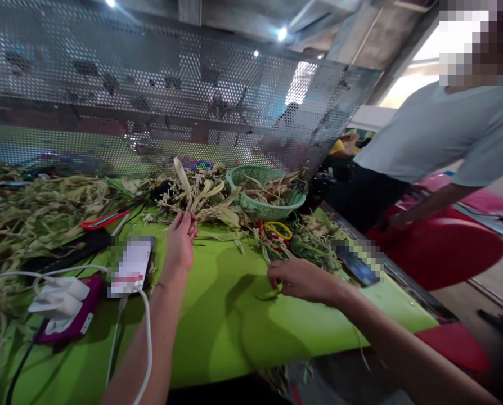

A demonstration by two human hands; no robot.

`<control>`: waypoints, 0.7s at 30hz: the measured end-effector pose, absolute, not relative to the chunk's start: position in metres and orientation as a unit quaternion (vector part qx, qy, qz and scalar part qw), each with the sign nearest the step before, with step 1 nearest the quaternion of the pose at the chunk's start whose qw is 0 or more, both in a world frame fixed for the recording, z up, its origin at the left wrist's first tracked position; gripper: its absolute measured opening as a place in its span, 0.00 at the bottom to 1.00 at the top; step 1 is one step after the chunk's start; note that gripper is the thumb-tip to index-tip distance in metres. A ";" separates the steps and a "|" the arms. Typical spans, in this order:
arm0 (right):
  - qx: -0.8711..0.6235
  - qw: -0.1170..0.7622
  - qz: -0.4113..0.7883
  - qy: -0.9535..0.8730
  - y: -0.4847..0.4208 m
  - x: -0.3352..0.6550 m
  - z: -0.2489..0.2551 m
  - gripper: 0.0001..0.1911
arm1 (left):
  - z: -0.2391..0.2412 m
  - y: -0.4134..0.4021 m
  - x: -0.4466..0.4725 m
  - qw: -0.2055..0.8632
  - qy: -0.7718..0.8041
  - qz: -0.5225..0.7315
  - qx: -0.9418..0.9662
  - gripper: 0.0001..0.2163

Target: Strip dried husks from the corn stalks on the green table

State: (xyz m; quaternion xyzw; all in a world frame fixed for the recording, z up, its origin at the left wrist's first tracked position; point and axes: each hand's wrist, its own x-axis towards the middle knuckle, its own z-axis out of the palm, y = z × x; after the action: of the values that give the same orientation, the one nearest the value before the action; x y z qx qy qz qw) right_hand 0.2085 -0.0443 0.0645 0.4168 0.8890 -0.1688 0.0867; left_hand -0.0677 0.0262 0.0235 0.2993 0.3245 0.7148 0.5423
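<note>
Upright in my left hand [181, 236] is a pale, withered leafy stalk [187, 187], pinched near its lower end between thumb and fingers. My right hand [302, 279] hovers low over the green table [218, 315], its fingers curled together. By those fingertips shows a thin dark green strand [267, 297]; whether they grip it is unclear. Just beyond my right hand lies a heap of green stems and leaves [310, 242]. Behind my left hand is a pile of dried plant pieces [209, 205].
A green plastic basket [268, 211] holds dry leaves. Yellow-handled scissors [278, 229] lie before it. At left are a red utility knife [106, 218], a phone [129, 267] with white cable, and a purple power strip [72, 309]. Another phone [356, 263] and a person [437, 135] are at right.
</note>
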 end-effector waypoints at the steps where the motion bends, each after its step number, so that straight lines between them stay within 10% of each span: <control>1: 0.410 0.083 -0.183 0.890 -0.042 0.206 0.066 0.13 | 0.023 0.026 -0.067 0.543 0.324 0.715 0.298 0.10; 11: 0.401 -0.106 -0.320 0.852 -0.008 0.178 0.109 0.08 | 0.021 0.029 -0.072 0.546 0.308 0.724 0.290 0.08; 21: 0.421 -0.043 -0.172 0.890 -0.003 0.209 0.066 0.21 | 0.025 0.026 -0.068 0.554 0.307 0.719 0.284 0.08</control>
State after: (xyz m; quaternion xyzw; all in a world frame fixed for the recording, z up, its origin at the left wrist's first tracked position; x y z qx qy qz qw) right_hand 0.2087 -0.0031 0.0662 0.4207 0.8898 -0.1716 -0.0426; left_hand -0.0677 0.0262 0.0255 0.2845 0.3073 0.7195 0.5541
